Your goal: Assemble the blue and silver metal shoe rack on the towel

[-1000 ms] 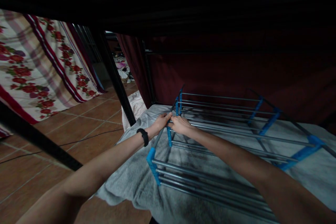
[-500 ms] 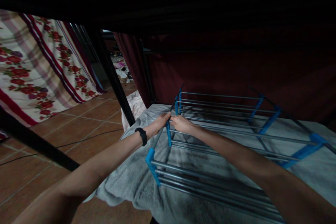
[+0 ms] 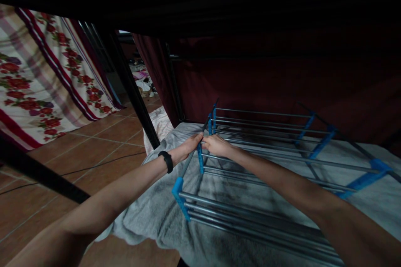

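Note:
A shoe rack [image 3: 338, 163] of grey metal tubes and blue plastic brackets lies on a grey blanket [image 3: 150, 212]. My left hand [image 3: 190, 144], with a black band [image 3: 166, 162] at the wrist, is closed around the rack's left side pole at a blue bracket [image 3: 201, 162]. Just to its right, my right hand [image 3: 218, 146] has its fingers bent in at the same bracket, near the end of a cross tube. Its fingertips are partly hidden. The nearest blue bracket [image 3: 179, 197] joins several tubes along the front.
A dark bed frame post [image 3: 134, 89] rises at left, with a dark underside overhead. Behind the rack hangs a maroon curtain [image 3: 266, 79]. On the left are a floral cloth [image 3: 53, 79], a tiled floor [image 3: 103, 146] and a thin cable [image 3: 103, 162].
Both hands stay at the same bracket, with hardly any shift in the fingers. The view has moved slightly, and the rack appears in nearly the same place.

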